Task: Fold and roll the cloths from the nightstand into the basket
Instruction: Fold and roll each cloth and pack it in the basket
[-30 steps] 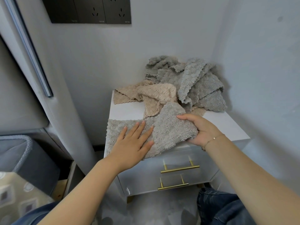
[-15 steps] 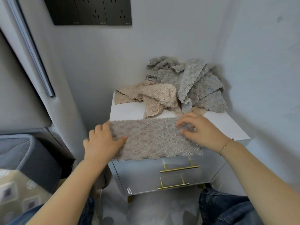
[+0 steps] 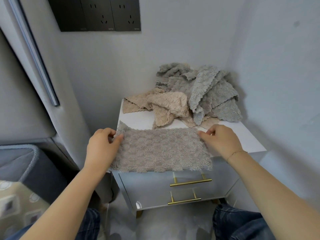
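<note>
A grey-brown fluffy cloth [image 3: 161, 150] lies folded into a flat strip across the front of the white nightstand [image 3: 138, 119], its near edge hanging slightly over the front. My left hand [image 3: 102, 147] pinches the cloth's left end between thumb and fingers. My right hand [image 3: 220, 142] pinches its right end with curled fingers. Behind the strip lies a crumpled beige cloth [image 3: 166, 109], and a heap of several grey cloths [image 3: 209, 91] fills the back right corner. The dark grey basket [image 3: 26, 163] stands on the floor at the left, partly out of view.
The nightstand sits in a corner between two pale walls; its two drawers carry gold handles [image 3: 190, 182]. A padded headboard panel [image 3: 31, 66] rises on the left. A patterned cushion [image 3: 15, 205] lies at lower left. My knees in jeans [image 3: 239, 224] are close to the drawers.
The cloth went from loosely spread with one side lifted to a flat folded strip. Both hands moved outward to its two ends and now pinch them.
</note>
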Demonstrator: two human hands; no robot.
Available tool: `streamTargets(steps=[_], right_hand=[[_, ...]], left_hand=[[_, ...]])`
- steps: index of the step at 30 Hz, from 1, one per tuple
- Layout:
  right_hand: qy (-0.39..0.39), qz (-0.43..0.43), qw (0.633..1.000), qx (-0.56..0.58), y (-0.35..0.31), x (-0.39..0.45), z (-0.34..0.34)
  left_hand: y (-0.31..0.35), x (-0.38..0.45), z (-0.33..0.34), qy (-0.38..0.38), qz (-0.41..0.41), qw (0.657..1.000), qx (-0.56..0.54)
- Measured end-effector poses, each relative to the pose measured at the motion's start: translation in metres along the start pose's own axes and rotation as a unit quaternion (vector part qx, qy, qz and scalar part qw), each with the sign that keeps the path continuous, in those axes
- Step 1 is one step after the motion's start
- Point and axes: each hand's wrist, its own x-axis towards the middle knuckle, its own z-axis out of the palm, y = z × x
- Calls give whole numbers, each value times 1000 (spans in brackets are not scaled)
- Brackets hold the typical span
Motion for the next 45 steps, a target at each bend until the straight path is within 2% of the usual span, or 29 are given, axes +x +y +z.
streamTargets(steps=[3,10,16,20,23,27,32,36,39,42,45], right_hand=[[-59,27,998,17,4,1,6],[-39,12,998,41,1,-1,5],[-87,48,992,73,-1,-1,7],[-53,47,982,173,-4,-2,1],[-30,33,978,206,-6,-8,-11],[-19,23,988,155,-2,-11,-14],[-60,29,994,85,5,-10,1],[-23,-21,1000,4,5,-13,3],[30,-129,991,30,2,-13,1],[-58,-240,968,38,1,-13,3],[-175,-272,946,12,0,-15,6]], left_hand=[[3,2,1,-29,-28,998,-48],[4,7,7,-80,-56,995,-32],[5,8,8,-102,-66,992,-27],[5,10,8,-106,-66,992,-18],[4,13,10,-104,-64,992,-12],[2,19,13,-99,-60,993,10],[-2,21,16,-90,-56,994,30],[-3,15,22,-67,-41,995,64],[-12,18,25,-88,-74,990,87],[-16,19,24,-66,-44,993,89],[-6,22,22,-43,11,994,103]])
